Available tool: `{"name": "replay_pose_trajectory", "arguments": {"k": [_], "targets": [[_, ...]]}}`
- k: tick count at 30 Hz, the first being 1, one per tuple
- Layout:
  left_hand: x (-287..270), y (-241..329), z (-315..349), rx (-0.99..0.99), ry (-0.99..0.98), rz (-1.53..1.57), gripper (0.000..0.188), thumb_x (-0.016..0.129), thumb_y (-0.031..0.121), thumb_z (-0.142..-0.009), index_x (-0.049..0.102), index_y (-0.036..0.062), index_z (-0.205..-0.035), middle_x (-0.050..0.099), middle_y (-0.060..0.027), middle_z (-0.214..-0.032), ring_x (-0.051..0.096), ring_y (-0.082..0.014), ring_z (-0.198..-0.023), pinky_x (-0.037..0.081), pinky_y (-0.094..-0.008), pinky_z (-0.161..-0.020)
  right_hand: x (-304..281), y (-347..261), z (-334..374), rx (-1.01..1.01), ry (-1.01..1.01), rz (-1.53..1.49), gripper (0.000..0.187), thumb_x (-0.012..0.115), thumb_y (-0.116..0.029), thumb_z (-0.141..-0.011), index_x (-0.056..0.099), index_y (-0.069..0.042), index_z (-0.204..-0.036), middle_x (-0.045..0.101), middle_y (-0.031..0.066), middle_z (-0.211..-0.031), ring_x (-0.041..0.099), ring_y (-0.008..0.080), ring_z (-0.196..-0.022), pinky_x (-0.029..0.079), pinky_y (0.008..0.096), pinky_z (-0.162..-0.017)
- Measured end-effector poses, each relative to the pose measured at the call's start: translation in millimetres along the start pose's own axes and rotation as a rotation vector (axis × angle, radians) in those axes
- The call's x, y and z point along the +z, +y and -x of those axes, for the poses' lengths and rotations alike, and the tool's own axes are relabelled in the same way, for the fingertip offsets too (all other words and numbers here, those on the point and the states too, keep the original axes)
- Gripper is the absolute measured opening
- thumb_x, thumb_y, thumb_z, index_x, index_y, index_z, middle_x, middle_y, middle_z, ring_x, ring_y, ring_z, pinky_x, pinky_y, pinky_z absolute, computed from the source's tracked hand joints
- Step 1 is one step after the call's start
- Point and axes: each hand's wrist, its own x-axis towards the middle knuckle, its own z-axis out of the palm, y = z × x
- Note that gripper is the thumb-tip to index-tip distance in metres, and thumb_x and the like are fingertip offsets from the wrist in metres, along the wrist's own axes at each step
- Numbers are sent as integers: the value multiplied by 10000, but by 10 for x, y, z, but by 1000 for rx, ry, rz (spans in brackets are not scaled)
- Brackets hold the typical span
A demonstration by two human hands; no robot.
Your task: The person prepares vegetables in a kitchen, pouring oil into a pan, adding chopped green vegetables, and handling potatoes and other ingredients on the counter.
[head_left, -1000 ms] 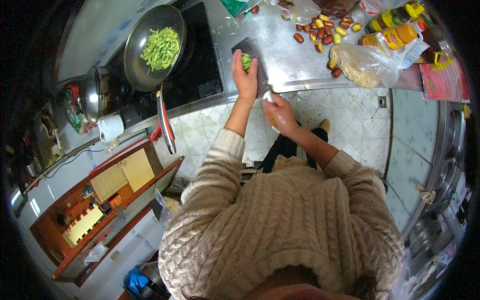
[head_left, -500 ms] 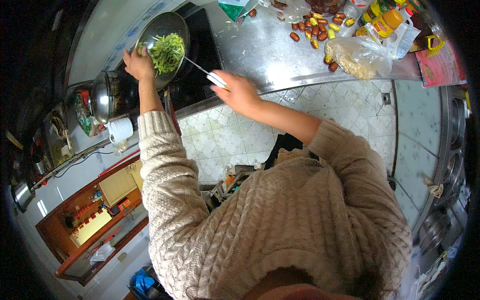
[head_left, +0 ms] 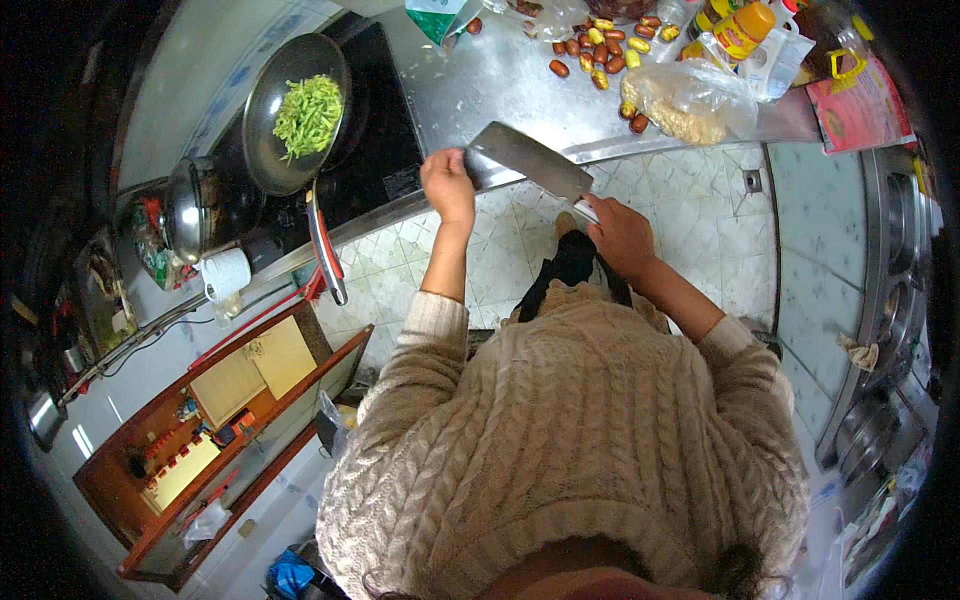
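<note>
Knife (head_left: 535, 162) is held by the right hand (head_left: 622, 238), fingers wrapped round the white handle; blade is angled across the counter's (head_left: 455, 75) front edge, handle end out over the floor (head_left: 690, 215). Left hand (head_left: 447, 190) is held right by the blade's far end, fingers curled in and pressed together; whether the blade is touched or anything is pinched can't be told.

Main risk: left fingertips could be cut if the blade is swung or twisted while they are that close. Second: if the grip is loosened by wet fingers, the knife could be dropped floorward, with a foot (head_left: 565, 224) below.

Green shreds (head_left: 307, 118) are heaped in the pan (head_left: 262, 130) at the stove (head_left: 385, 120), well apart from the knife. Pan handle (head_left: 325, 245) is pointed out past the stove's front; if caught by the left sleeve (head_left: 433, 325), the shreds could be spilled.
</note>
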Motion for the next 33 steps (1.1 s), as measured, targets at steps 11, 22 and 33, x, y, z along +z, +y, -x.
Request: {"name": "replay_pose_trajectory", "arguments": {"k": [11,22,33], "targets": [[905,-469,-1786,182,-273,-290,378,456,62,-858,547,26,-1223,440,-221,-1352,419,-363,-1250,338,-400,-1056,-141,92,128,138,41,81,450,666,-117,-766,550,-68,-1199,603,124,-877,611,312,-744,486,399,-629],[865,-522,-1097,399,-315,-295,409,371,34,-891,464,-41,-1282,465,-220,-1326,441,-359,-1230,347,-400,-1053,-78,49,16,186,-28,138,443,624,-185,-796,517,-104,-1218,607,107,-960,610,261,-866,469,409,-656],[106,-156,46,387,-362,-218,335,478,34,-852,550,-20,-1175,534,-194,-1242,503,-352,-1153,408,-393,-991,374,194,-1231,-172,239,253,307,549,-69,-779,608,-93,-1079,550,96,-789,585,268,-776,482,399,-604]]}}
